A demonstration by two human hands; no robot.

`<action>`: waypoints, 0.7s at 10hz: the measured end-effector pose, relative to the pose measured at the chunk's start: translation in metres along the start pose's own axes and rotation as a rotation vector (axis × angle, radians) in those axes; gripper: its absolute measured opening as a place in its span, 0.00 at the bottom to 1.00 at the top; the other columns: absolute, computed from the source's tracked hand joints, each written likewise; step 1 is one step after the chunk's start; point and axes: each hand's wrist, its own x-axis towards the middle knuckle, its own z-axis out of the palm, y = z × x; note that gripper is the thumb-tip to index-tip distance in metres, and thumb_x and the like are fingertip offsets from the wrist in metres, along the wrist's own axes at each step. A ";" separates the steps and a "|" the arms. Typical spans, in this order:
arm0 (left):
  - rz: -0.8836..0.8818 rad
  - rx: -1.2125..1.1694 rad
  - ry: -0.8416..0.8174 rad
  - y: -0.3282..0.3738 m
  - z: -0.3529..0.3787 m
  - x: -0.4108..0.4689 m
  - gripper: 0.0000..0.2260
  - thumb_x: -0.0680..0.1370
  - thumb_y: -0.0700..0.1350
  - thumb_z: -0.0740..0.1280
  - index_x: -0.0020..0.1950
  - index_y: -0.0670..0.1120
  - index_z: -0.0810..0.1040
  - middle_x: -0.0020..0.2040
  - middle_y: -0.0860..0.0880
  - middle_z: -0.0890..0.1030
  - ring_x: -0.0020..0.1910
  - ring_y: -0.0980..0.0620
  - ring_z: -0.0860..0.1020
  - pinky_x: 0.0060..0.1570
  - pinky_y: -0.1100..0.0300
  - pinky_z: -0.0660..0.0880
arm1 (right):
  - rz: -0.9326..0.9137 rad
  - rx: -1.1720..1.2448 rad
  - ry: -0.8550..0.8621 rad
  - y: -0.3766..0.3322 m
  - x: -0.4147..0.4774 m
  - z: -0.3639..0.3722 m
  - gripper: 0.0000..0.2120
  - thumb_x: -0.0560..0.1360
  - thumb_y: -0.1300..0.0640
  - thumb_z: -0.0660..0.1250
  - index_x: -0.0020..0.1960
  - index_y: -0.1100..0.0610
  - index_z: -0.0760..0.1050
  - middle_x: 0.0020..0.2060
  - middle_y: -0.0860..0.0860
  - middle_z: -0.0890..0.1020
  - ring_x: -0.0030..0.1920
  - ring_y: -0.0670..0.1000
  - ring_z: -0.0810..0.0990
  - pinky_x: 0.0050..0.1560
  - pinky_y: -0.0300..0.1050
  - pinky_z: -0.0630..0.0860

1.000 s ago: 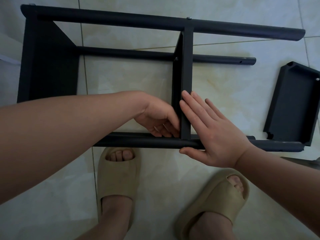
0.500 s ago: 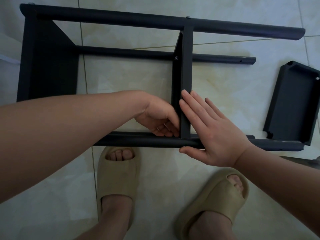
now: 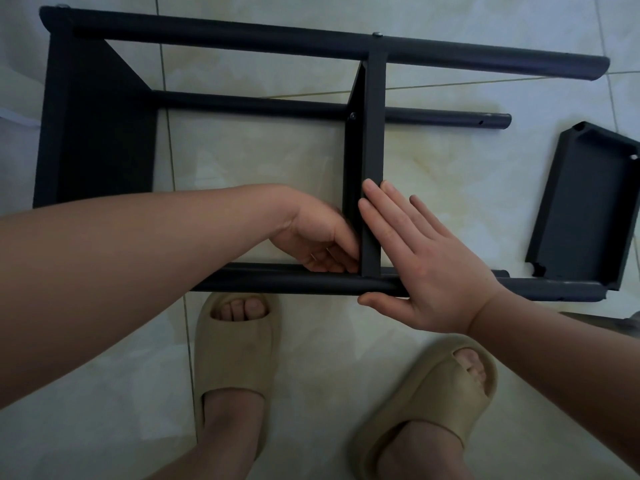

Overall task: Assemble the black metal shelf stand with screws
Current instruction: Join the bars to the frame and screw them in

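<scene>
Black shelf stand [image 3: 214, 39], on its side on tiled floor [image 3: 277, 161]: right hand [image 3: 426, 271] flat, fingers straight, pressing middle shelf [image 3: 375, 133] against near pole [image 3: 277, 280], apparently steadying the joint; left hand [image 3: 311, 237] curled at that corner, contents hidden, probably seating a screw.

This looks like a room in a home. The floor [image 3: 259, 161] is glossy cream tile with marble-like veining and thin grout lines. At 6 o'clock, bare feet wear soft beige slides [image 3: 235, 348]. Flat-pack furniture lies straight on the tiles: a black shelf stand [image 3: 221, 38] at 12 o'clock, a loose black panel [image 3: 588, 209] at 3 o'clock.
</scene>
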 end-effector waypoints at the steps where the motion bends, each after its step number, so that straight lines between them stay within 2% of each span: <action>1: 0.016 -0.008 0.015 0.001 -0.001 0.001 0.06 0.79 0.37 0.66 0.47 0.44 0.81 0.39 0.49 0.81 0.38 0.54 0.77 0.44 0.62 0.73 | -0.002 -0.001 0.000 0.000 0.000 0.000 0.46 0.78 0.32 0.58 0.82 0.62 0.51 0.82 0.57 0.50 0.82 0.57 0.48 0.77 0.65 0.58; 2: 0.013 -0.039 0.010 0.003 -0.003 -0.001 0.06 0.78 0.35 0.66 0.47 0.43 0.81 0.41 0.48 0.81 0.39 0.54 0.77 0.45 0.62 0.73 | -0.002 0.002 -0.001 0.000 0.000 0.001 0.46 0.78 0.32 0.59 0.82 0.62 0.51 0.83 0.57 0.50 0.82 0.57 0.48 0.78 0.65 0.58; 3: -0.006 -0.018 -0.011 0.003 -0.003 -0.004 0.06 0.78 0.37 0.66 0.50 0.44 0.82 0.44 0.48 0.81 0.42 0.53 0.78 0.48 0.60 0.72 | -0.002 0.000 -0.003 0.000 0.000 0.001 0.46 0.78 0.32 0.59 0.82 0.62 0.51 0.83 0.57 0.50 0.82 0.57 0.48 0.78 0.65 0.58; 4: -0.008 0.058 0.030 0.002 -0.001 -0.003 0.05 0.79 0.42 0.66 0.49 0.46 0.82 0.44 0.51 0.82 0.43 0.53 0.77 0.47 0.59 0.72 | 0.000 0.002 -0.003 0.000 0.000 0.000 0.46 0.78 0.31 0.58 0.82 0.62 0.51 0.82 0.57 0.50 0.82 0.57 0.47 0.77 0.65 0.58; 5: 0.011 0.095 0.073 0.004 0.000 -0.002 0.06 0.79 0.40 0.67 0.45 0.47 0.81 0.36 0.53 0.82 0.38 0.55 0.77 0.43 0.62 0.72 | 0.001 0.001 -0.003 0.000 0.000 0.000 0.46 0.78 0.31 0.58 0.82 0.62 0.51 0.82 0.57 0.50 0.82 0.57 0.48 0.77 0.65 0.58; 6: 0.018 0.085 0.052 0.005 -0.001 -0.004 0.06 0.78 0.37 0.67 0.46 0.46 0.82 0.36 0.52 0.82 0.38 0.55 0.77 0.43 0.63 0.72 | -0.001 -0.001 -0.004 0.000 0.000 0.000 0.46 0.78 0.32 0.58 0.82 0.62 0.51 0.82 0.57 0.50 0.82 0.57 0.48 0.77 0.65 0.58; 7: 0.012 0.072 0.031 0.006 -0.002 -0.006 0.06 0.78 0.38 0.67 0.50 0.46 0.82 0.43 0.51 0.83 0.42 0.54 0.78 0.49 0.60 0.72 | -0.002 0.000 -0.001 0.000 0.000 0.000 0.46 0.78 0.32 0.58 0.82 0.62 0.51 0.83 0.57 0.50 0.82 0.57 0.48 0.77 0.65 0.58</action>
